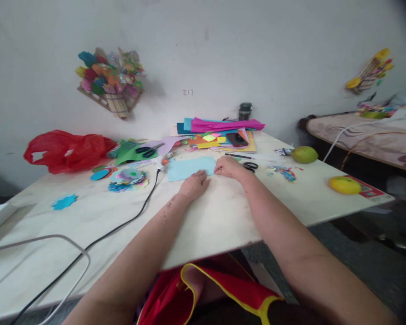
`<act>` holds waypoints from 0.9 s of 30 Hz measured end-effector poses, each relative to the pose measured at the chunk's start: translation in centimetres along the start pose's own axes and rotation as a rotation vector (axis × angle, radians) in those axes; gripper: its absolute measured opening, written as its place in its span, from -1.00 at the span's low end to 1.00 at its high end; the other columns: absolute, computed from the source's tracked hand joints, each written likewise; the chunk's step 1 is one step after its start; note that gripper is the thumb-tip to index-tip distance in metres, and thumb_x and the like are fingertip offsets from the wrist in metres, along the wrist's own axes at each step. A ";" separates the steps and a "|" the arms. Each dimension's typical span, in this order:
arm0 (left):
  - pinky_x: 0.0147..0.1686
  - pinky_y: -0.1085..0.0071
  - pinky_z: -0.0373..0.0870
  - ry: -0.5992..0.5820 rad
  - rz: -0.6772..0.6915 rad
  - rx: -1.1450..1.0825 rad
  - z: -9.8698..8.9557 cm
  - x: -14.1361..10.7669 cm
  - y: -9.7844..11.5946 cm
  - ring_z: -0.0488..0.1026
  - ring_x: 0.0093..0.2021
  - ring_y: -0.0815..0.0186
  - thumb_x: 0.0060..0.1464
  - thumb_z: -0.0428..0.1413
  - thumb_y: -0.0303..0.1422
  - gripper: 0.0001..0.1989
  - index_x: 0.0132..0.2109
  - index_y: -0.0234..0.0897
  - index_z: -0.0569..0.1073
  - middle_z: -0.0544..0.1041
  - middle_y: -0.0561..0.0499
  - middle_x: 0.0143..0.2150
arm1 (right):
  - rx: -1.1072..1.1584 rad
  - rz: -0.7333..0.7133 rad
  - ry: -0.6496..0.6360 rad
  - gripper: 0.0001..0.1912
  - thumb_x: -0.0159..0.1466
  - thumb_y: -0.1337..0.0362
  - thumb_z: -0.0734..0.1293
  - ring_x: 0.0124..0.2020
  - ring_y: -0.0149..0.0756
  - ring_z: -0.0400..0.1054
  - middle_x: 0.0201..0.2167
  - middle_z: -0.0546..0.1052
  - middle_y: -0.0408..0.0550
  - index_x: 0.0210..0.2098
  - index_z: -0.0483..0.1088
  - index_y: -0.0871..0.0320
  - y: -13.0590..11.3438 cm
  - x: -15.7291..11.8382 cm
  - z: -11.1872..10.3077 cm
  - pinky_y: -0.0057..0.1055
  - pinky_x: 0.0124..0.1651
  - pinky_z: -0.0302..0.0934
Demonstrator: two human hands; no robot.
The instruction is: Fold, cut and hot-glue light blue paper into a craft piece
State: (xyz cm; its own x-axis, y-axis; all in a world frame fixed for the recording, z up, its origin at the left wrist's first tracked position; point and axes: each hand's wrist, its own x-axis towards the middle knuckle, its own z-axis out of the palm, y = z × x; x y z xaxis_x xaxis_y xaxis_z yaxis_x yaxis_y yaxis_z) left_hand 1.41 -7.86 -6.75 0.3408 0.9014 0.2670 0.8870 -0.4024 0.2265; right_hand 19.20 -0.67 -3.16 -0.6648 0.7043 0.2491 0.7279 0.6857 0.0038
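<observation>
A light blue rectangular craft sheet [186, 167] lies on the white table in front of me. My left hand [194, 184] rests flat on its lower edge, fingers stretched out. At the sheet's right edge, my right hand [228, 166] has its fingers curled and pinched on the corner area. Black-handled scissors [250, 167] lie just beyond my right hand, partly hidden by it. A dark pencil [239, 156] is behind that hand. Left of the sheet sits a white glue gun [161, 162] with a black cord.
Stacked flower cut-outs [126, 179] and a blue cut-out [64, 202] lie at left, near a red plastic bag [69, 151]. More scissors [149, 150] rest on green sheets. Coloured sheets [223, 125] and a phone [237, 139] are at the back. Two mangoes [304, 155] sit at right.
</observation>
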 end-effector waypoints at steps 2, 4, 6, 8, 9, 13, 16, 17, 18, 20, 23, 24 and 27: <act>0.16 0.45 0.03 -0.002 -0.003 -0.002 0.0 0.0 0.0 0.13 0.19 0.34 0.13 -0.17 -0.24 -0.58 0.03 -0.30 0.38 0.26 -0.03 0.17 | -0.031 -0.017 -0.011 -0.82 0.11 0.32 0.29 -0.22 -0.32 0.34 -0.31 0.54 -0.13 -0.36 0.53 0.05 -0.3 0.0 0.0 -0.46 -0.14 0.04; 0.16 0.45 0.03 0.000 -0.006 -0.010 0.0 0.0 0.0 0.13 0.19 0.34 0.14 -0.17 -0.24 -0.59 0.02 -0.29 0.39 0.26 -0.03 0.17 | -0.051 -0.030 -0.019 -0.81 0.12 0.32 0.27 -0.21 -0.30 0.34 -0.31 0.54 -0.12 -0.35 0.53 0.06 -0.5 0.1 0.0 -0.44 -0.13 0.03; 0.16 0.44 0.03 0.004 -0.005 -0.022 -0.1 0.0 0.0 0.13 0.19 0.33 0.14 -0.17 -0.26 -0.59 0.02 -0.30 0.39 0.26 -0.04 0.17 | -0.071 -0.038 -0.026 -0.80 0.14 0.33 0.25 -0.19 -0.29 0.33 -0.31 0.54 -0.11 -0.33 0.53 0.07 -0.7 0.1 -0.1 -0.42 -0.13 0.02; 0.16 0.43 0.03 0.007 -0.006 -0.034 -0.1 0.0 0.1 0.14 0.19 0.32 0.14 -0.17 -0.27 -0.59 0.02 -0.32 0.39 0.27 -0.07 0.16 | -0.098 -0.048 -0.045 -0.78 0.16 0.34 0.23 -0.17 -0.27 0.32 -0.29 0.54 -0.10 -0.32 0.52 0.08 -0.8 0.1 -0.2 -0.41 -0.11 0.01; 0.16 0.43 0.04 0.007 -0.010 -0.037 -0.2 0.0 0.1 0.15 0.19 0.31 0.14 -0.17 -0.28 -0.59 0.02 -0.33 0.39 0.27 -0.08 0.16 | -0.113 -0.053 -0.058 -0.77 0.17 0.34 0.23 -0.16 -0.27 0.31 -0.28 0.54 -0.10 -0.31 0.52 0.07 -0.9 0.2 -0.2 -0.40 -0.11 0.00; 0.15 0.45 0.05 0.012 -0.030 -0.037 -0.2 0.0 0.2 0.16 0.18 0.33 0.14 -0.16 -0.29 -0.62 -0.01 -0.30 0.41 0.28 -0.05 0.16 | -0.186 -0.044 -0.097 -0.77 0.17 0.35 0.22 -0.16 -0.24 0.30 -0.27 0.53 -0.04 -0.30 0.52 0.09 -1.6 0.2 -0.6 -0.37 -0.09 -0.01; 0.14 0.46 0.08 0.041 -0.041 -0.047 -0.3 0.1 0.1 0.19 0.16 0.33 0.13 -0.15 -0.34 -0.64 -0.06 -0.31 0.45 0.30 -0.07 0.14 | -0.233 -0.033 -0.088 -0.75 0.17 0.38 0.20 -0.16 -0.22 0.30 -0.26 0.51 0.05 -0.30 0.51 0.16 -2.2 0.1 -0.7 -0.36 -0.09 -0.01; 0.13 0.46 0.10 0.050 -0.048 -0.049 -0.3 0.2 0.0 0.21 0.15 0.32 0.12 -0.14 -0.36 -0.65 -0.09 -0.32 0.47 0.31 -0.08 0.13 | -0.243 -0.033 -0.085 -0.75 0.17 0.39 0.19 -0.16 -0.21 0.30 -0.26 0.51 0.08 -0.30 0.51 0.18 -2.4 0.1 -0.7 -0.35 -0.08 -0.02; 0.11 0.46 0.13 0.059 -0.058 -0.050 -0.3 0.2 -0.2 0.23 0.13 0.31 0.11 -0.13 -0.39 -0.67 -0.12 -0.32 0.49 0.32 -0.08 0.13 | -0.247 -0.032 -0.084 -0.74 0.18 0.40 0.18 -0.16 -0.21 0.29 -0.26 0.51 0.10 -0.30 0.51 0.20 -2.5 0.1 -0.7 -0.35 -0.08 -0.02; 0.08 0.46 0.18 0.079 -0.085 -0.053 -0.4 0.4 -0.6 0.30 0.08 0.31 0.08 -0.10 -0.43 -0.69 -0.16 -0.30 0.51 0.34 -0.08 0.10 | -0.249 -0.034 -0.086 -0.73 0.18 0.41 0.17 -0.16 -0.19 0.29 -0.26 0.51 0.12 -0.31 0.51 0.22 -2.7 0.1 -0.7 -0.34 -0.08 -0.02; 0.04 0.47 0.23 0.118 -0.126 -0.086 -0.6 0.6 -1.2 0.37 0.01 0.31 0.02 -0.02 -0.45 -0.74 -0.19 -0.28 0.53 0.42 -0.05 0.03 | -0.242 -0.048 -0.099 -0.72 0.18 0.42 0.17 -0.16 -0.19 0.29 -0.27 0.51 0.10 -0.30 0.51 0.21 -2.7 0.1 -0.7 -0.33 -0.07 -0.03; 0.02 0.47 0.25 0.130 -0.137 -0.105 -0.6 0.7 -1.4 0.39 -0.01 0.31 0.00 0.00 -0.45 -0.75 -0.20 -0.26 0.53 0.45 -0.03 0.00 | -0.241 -0.056 -0.106 -0.73 0.18 0.42 0.17 -0.16 -0.20 0.29 -0.27 0.51 0.10 -0.31 0.51 0.21 -2.6 0.1 -0.7 -0.34 -0.07 -0.04; -0.03 0.46 0.30 0.151 -0.174 -0.146 -0.7 0.8 -1.9 0.43 -0.07 0.31 -0.01 0.03 -0.43 -0.77 -0.22 -0.18 0.54 0.51 0.05 -0.09 | -0.232 -0.060 -0.122 -0.73 0.18 0.42 0.17 -0.14 -0.20 0.28 -0.25 0.51 0.08 -0.30 0.51 0.20 -2.5 0.2 -0.7 -0.34 -0.06 -0.04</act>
State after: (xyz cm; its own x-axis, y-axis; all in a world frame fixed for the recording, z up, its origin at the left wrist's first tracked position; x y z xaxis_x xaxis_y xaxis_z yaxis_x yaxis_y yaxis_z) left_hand -0.21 -6.45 -6.31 0.1272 0.9295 0.3463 0.8699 -0.2723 0.4113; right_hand 17.38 -2.39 -2.44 -0.7130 0.6902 0.1236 0.6964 0.6763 0.2401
